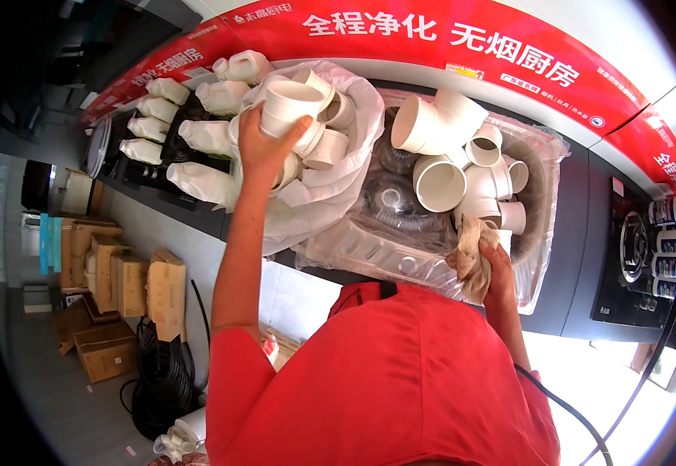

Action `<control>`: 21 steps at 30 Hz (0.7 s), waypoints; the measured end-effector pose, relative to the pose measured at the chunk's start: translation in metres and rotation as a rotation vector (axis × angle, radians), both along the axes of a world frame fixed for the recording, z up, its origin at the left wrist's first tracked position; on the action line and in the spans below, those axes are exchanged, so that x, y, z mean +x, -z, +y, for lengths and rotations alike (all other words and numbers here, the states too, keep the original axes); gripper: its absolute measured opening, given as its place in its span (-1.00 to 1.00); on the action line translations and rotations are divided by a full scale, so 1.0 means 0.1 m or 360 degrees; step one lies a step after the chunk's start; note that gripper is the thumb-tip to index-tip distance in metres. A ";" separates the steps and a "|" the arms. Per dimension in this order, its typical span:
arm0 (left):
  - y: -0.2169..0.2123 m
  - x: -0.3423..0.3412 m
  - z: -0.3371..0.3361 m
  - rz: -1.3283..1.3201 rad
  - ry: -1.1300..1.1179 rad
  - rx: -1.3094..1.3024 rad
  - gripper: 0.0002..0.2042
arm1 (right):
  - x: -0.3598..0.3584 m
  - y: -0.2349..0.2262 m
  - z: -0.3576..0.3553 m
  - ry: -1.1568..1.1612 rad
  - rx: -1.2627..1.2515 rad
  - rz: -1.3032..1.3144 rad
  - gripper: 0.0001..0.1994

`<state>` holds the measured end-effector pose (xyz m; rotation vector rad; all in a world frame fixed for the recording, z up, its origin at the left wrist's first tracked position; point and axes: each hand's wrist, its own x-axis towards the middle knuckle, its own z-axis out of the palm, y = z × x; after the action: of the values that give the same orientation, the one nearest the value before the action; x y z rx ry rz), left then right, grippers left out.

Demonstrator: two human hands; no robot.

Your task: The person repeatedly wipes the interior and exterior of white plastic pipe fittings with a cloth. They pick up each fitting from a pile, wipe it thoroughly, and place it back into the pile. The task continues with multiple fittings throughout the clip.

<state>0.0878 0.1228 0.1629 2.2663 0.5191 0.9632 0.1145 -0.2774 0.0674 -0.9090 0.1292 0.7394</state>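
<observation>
My left hand (264, 147) is closed around a white plastic pipe fitting (293, 102) above an open white sack (357, 167). More white fittings (328, 149) fill the sack's mouth beneath it. On the right, my right hand (499, 272) grips a crumpled beige cloth (474, 260) at the near edge of a plastic-wrapped sink (536, 272). Several white pipe fittings are piled in the sink, among them a large tee (440, 124) and an elbow (440, 184) with its round opening facing me. The cloth partly hides a fitting beside my right hand.
White jugs (206, 137) stand in rows left of the sack. A cooktop (633, 256) and several tins (668, 241) sit far right on the dark counter (575, 225). Cardboard boxes (132, 283) and coiled black hose (159, 380) lie on the floor at left. A black cable (571, 404) hangs at right.
</observation>
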 end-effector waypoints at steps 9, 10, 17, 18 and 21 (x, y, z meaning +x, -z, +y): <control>-0.22 0.52 0.66 0.0050 -0.0078 -0.0327 -0.35 | -0.05 0.17 0.00 0.0042 0.0004 0.0139 -0.63; -0.17 0.58 0.72 0.0043 -0.0090 -0.0327 -0.35 | -0.05 0.15 0.00 0.0042 0.0012 0.0145 -0.63; 0.26 0.77 0.98 0.0483 -0.0176 0.0234 -0.16 | -0.02 0.24 -0.02 0.0091 0.0028 0.0192 -0.65; 0.21 0.80 0.99 0.0639 -0.0160 0.0247 -0.16 | -0.02 0.25 -0.03 0.0113 0.0024 0.0194 -0.65; 0.07 0.83 1.12 0.0998 -0.0134 0.0212 -0.13 | -0.01 0.28 -0.03 0.0142 0.0014 0.0195 -0.65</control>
<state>0.1712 0.2348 0.1561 2.6765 0.8355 0.3052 0.1132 -0.2804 0.0396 -0.8438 0.2731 0.7121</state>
